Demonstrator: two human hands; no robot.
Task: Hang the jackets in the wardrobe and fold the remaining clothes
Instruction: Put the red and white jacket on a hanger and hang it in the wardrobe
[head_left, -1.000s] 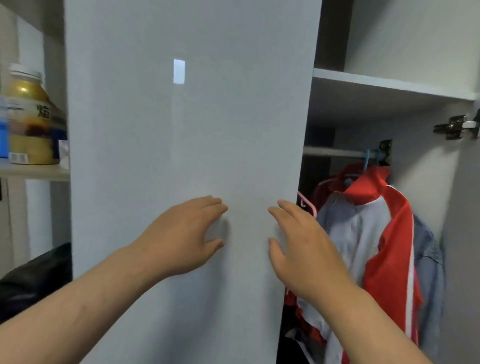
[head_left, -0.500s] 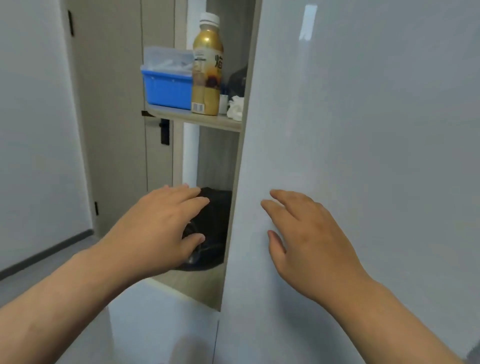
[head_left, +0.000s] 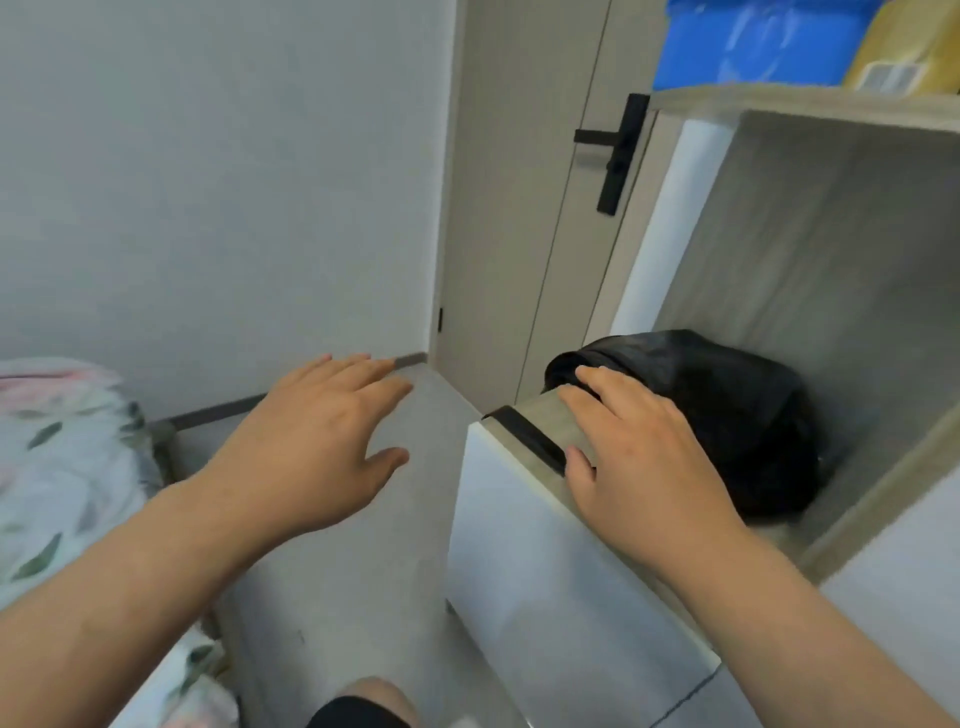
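Note:
No jacket and no wardrobe rail shows in the head view. My left hand (head_left: 322, 441) hangs in the air over the grey floor, fingers spread and relaxed, holding nothing. My right hand (head_left: 634, 457) is out in front of a low white cabinet (head_left: 545, 597), fingers straight and empty; whether it touches the cabinet top is unclear. Behind its fingertips a black bag (head_left: 727, 415) lies in an open wooden cubby (head_left: 831, 249). At the left edge a floral bedcover (head_left: 57, 457) is visible.
A beige door with a black handle (head_left: 615, 156) stands behind the cubby. On the shelf above are a blue bin (head_left: 753, 41) and a yellow bottle (head_left: 904, 47). A grey wall fills the upper left, and my knee (head_left: 363, 706) is at the bottom.
The view swung left and down, away from the wardrobe door. Both hands came off the door panel; the hung jackets and the door have left the frame, and the bed has come into view.

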